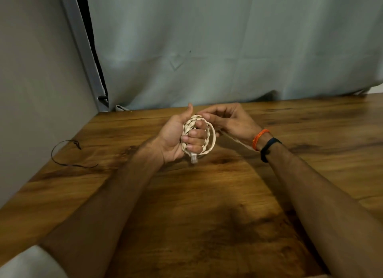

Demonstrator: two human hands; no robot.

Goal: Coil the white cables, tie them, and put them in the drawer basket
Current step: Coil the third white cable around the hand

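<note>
Dim, warm indoor light. Soft shadows of the forearms fall on the wooden table [207,194], darkest at its near middle. Slight overall softness; wide-angle bending curves the table edges and left wall [31,81].

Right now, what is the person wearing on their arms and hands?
Both forearms are bare, with no gloves or rings visible. The right wrist carries an orange thread band and, just behind it, a black band. A pale sleeve shows at the left upper arm.
</note>
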